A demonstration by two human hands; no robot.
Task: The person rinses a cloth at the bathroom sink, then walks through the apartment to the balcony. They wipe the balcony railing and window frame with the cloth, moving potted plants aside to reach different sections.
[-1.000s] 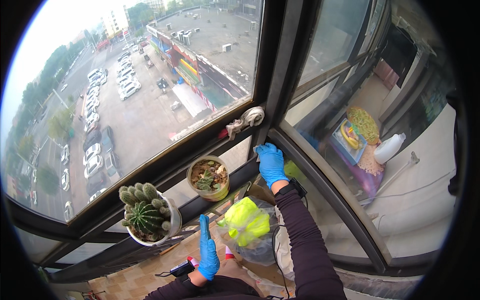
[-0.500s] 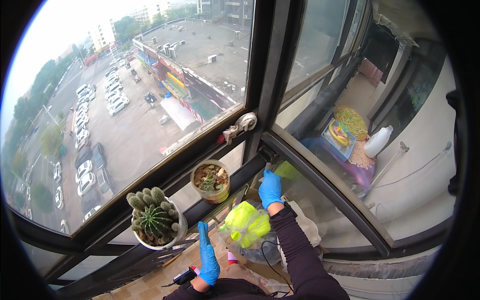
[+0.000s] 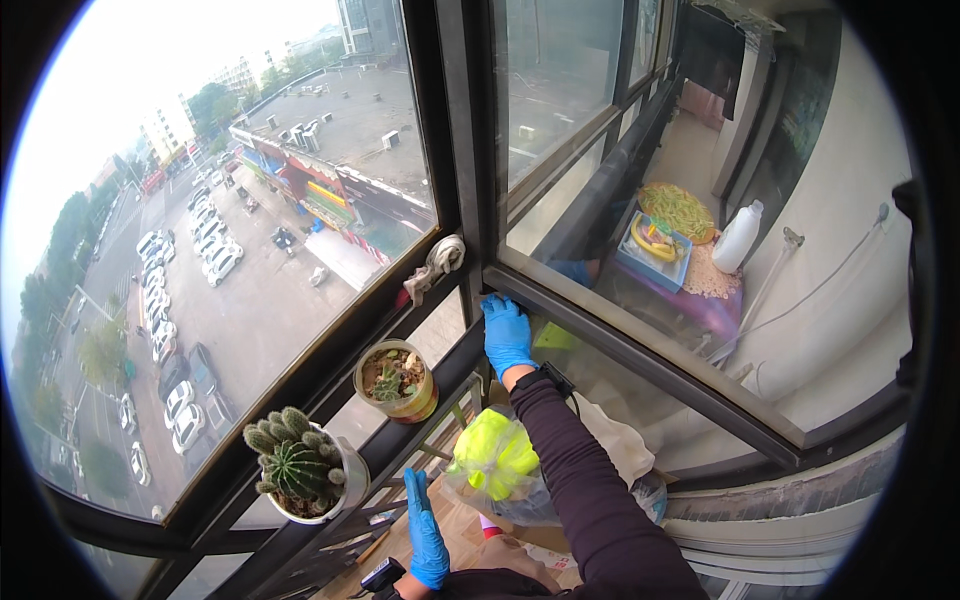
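Note:
My right hand, in a blue glove, reaches to the inner corner where the dark window frame meets the sill rail. Its fingers are bent and pressed together against the corner; what they hold, if anything, is hidden. Low in the middle, my left hand, gloved in blue too, is held up with its fingers straight and nothing in it. Left of it a potted cactus in a white pot stands at the rail. Between the hands and farther left is a small pot of soil and succulents.
A crumpled grey cloth lies on the window ledge. Below my right arm sits a clear plastic bag with something bright yellow inside. Behind the right pane are a blue basket with bananas and a white bottle.
The view has turned, so the scene sits farther left. My right hand has pushed closer into the frame's corner, its fingers more bent. My left hand keeps the same pose.

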